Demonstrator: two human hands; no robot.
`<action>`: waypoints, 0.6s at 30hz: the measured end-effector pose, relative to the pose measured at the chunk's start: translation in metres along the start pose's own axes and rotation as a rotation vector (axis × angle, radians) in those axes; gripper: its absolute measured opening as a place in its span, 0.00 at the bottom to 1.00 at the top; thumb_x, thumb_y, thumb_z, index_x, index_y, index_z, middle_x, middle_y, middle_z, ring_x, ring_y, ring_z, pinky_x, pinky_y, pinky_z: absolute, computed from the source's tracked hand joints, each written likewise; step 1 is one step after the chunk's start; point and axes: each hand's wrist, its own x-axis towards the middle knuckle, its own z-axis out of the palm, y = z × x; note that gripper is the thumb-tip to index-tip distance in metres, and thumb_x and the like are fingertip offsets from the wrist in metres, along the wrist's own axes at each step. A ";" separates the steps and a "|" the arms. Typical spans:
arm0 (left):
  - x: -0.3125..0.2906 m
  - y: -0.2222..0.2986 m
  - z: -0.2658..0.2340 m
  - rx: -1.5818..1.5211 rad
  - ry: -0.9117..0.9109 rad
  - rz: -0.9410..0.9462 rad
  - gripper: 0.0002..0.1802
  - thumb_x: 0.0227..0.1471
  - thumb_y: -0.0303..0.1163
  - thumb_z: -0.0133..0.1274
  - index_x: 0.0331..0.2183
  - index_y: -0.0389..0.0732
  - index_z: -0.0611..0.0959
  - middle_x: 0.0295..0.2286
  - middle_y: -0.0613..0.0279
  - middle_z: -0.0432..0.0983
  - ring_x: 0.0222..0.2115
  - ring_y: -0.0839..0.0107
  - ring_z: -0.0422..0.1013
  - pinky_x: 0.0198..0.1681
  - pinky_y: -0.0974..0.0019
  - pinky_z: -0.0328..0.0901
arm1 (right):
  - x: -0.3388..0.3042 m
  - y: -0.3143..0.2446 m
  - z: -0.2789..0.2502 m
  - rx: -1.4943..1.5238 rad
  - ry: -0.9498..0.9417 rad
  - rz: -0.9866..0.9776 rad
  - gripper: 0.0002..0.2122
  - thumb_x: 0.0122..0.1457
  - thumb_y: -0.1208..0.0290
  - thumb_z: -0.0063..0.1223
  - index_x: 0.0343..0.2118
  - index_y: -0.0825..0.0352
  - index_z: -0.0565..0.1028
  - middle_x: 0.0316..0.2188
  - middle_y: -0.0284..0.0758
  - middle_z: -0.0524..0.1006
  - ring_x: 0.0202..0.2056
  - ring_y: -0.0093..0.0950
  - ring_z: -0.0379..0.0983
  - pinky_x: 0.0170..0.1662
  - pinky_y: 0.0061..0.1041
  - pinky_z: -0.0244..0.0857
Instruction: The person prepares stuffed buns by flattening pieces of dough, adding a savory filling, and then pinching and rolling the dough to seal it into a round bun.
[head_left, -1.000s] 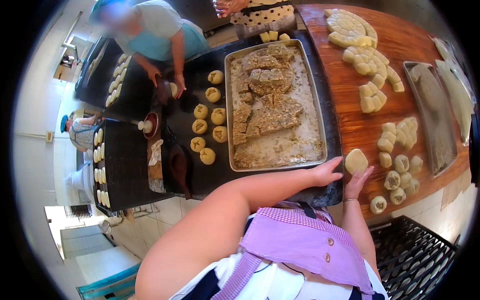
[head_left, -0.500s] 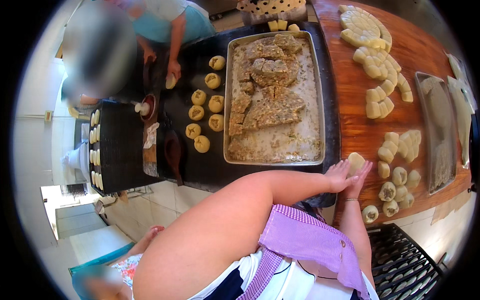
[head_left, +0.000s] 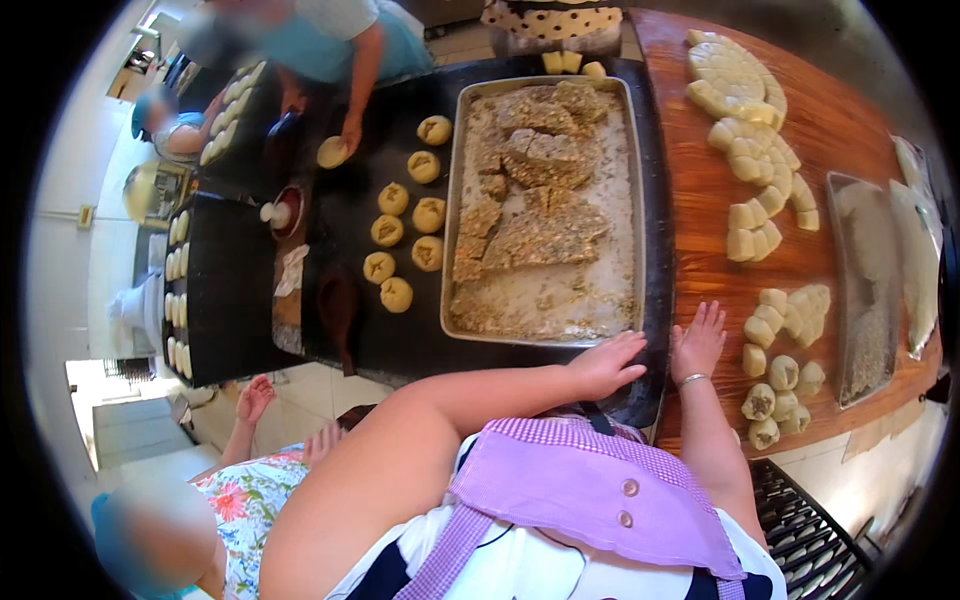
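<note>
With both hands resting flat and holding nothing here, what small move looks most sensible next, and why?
Probably a short reach with the right hand to the nearest dough pieces on the wooden table. That hand lies flat and empty on the wood just left of them, while the left hand rests empty at the near rim of the filling tray. This is only a judgement.

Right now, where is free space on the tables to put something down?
Bare wood lies between the filling tray and the dough pieces. Dark sheet is bare below the filled rounds. Crowded beside the right hand, by dough balls.
</note>
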 end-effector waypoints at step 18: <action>-0.051 -0.038 -0.064 -0.015 0.163 -0.054 0.29 0.62 0.38 0.44 0.60 0.34 0.62 0.61 0.46 0.55 0.64 0.54 0.48 0.66 0.59 0.43 | -0.036 0.016 0.003 0.105 -0.027 0.104 0.39 0.59 0.50 0.46 0.66 0.68 0.46 0.69 0.41 0.39 0.70 0.39 0.31 0.69 0.38 0.29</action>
